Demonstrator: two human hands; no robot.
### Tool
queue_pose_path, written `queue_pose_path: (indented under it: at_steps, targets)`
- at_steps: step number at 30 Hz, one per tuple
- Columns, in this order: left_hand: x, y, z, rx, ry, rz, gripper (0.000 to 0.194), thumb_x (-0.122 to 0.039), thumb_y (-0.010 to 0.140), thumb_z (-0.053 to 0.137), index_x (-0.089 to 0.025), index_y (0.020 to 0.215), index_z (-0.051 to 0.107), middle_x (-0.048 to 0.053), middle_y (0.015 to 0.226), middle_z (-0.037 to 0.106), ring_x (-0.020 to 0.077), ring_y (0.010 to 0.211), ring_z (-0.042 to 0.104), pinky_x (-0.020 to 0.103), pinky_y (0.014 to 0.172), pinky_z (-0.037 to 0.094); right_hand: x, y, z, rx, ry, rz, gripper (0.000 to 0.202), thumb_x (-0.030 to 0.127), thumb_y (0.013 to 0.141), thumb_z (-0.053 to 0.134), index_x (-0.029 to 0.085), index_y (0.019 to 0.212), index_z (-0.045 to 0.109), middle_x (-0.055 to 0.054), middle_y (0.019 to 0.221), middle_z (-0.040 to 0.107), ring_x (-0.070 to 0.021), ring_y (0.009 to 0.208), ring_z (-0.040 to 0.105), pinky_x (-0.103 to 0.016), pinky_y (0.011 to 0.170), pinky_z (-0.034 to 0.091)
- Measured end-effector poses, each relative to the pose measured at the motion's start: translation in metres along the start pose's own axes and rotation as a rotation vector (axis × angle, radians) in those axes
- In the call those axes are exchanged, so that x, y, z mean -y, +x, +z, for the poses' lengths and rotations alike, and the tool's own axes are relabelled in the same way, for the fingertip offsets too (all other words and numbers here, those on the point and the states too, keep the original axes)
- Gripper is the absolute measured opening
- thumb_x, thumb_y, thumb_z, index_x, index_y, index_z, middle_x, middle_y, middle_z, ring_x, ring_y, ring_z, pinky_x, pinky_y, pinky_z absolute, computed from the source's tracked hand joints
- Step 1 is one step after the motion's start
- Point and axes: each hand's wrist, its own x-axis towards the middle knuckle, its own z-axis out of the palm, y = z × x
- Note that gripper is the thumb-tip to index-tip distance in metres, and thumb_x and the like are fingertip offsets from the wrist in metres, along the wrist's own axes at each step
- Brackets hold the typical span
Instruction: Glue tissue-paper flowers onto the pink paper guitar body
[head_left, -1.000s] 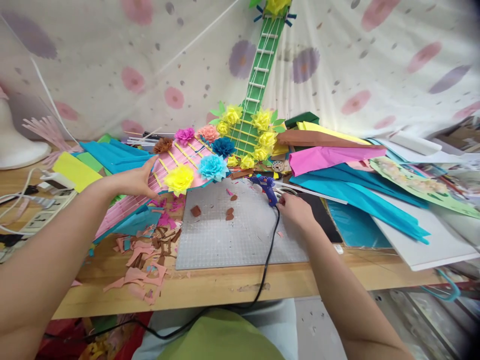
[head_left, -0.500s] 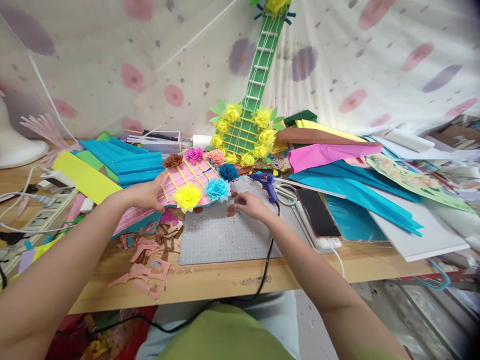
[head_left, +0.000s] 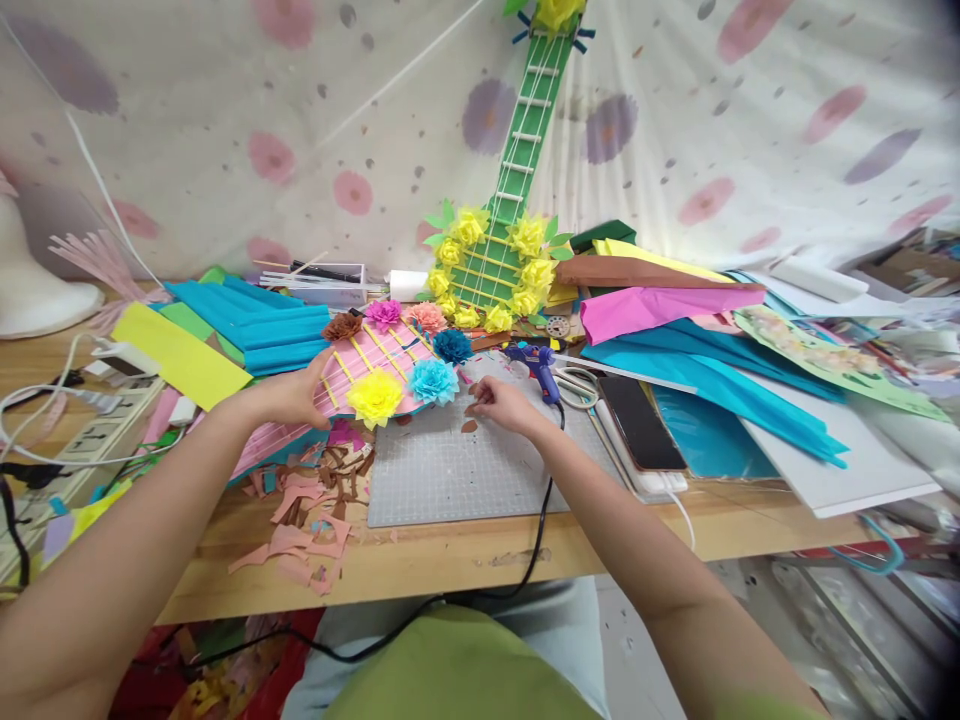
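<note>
A pink paper guitar (head_left: 346,368) with a blue edge lies at centre left, several coloured paper flowers around its body, among them a yellow flower (head_left: 376,399) and a light blue flower (head_left: 433,381). My left hand (head_left: 298,396) is closed round the guitar's near-left side, its fingertips partly hidden. Over the grey cutting mat (head_left: 450,480), just right of the flowers, my right hand (head_left: 496,403) pinches a small brown paper piece. Another brown piece (head_left: 469,426) lies below its fingertips. A blue glue gun (head_left: 537,370) rests beyond that hand, its black cable running down over the table edge.
A green paper guitar (head_left: 484,265) with yellow flowers leans at the back. Paper scraps (head_left: 300,520) lie left of the mat. On the right are a phone (head_left: 641,422) and folded crepe paper (head_left: 720,375); a power strip (head_left: 90,440) is on the left.
The view has shifted slightly. My right hand has lifted a little from the brown pieces, with its fingertips pinched together. My left hand stays on the pink guitar.
</note>
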Motion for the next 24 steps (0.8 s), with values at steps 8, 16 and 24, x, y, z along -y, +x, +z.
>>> queue_pose_path:
  at_steps: [8,16,24]
  targets:
    - [0.000,-0.002,0.000,-0.004,0.013,-0.008,0.118,-0.047,0.056,0.063,-0.008,0.147,-0.001,0.014,0.099,0.067,0.0310,0.085,0.064,0.033,0.069,0.045,-0.001,0.033,-0.022,0.007,-0.019,0.224,0.030,0.027,0.066,0.075,0.017,0.091,0.060,-0.003,0.084,0.068,-0.0139,0.074,0.061,-0.021,0.059,0.040]
    - [0.003,-0.005,-0.001,-0.002,0.011,-0.014,0.117,-0.047,0.058,0.062,-0.008,0.147,-0.002,0.011,0.091,0.067,0.0293,0.079,0.065,0.032,0.065,0.045,0.015,0.054,-0.024,0.191,-0.352,0.196,0.018,0.030,0.066,0.076,0.018,0.073,0.065,-0.006,0.083,0.070,-0.0192,0.081,0.064,-0.024,0.061,0.040]
    - [0.011,-0.004,0.004,-0.041,-0.024,-0.001,0.119,-0.048,0.053,0.066,-0.010,0.148,0.005,0.016,0.102,0.067,0.0350,0.090,0.064,0.037,0.072,0.047,0.010,0.036,-0.024,0.087,-0.306,0.120,0.021,0.034,0.072,0.071,0.018,0.082,0.060,-0.003,0.084,0.068,-0.0157,0.078,0.060,-0.023,0.059,0.036]
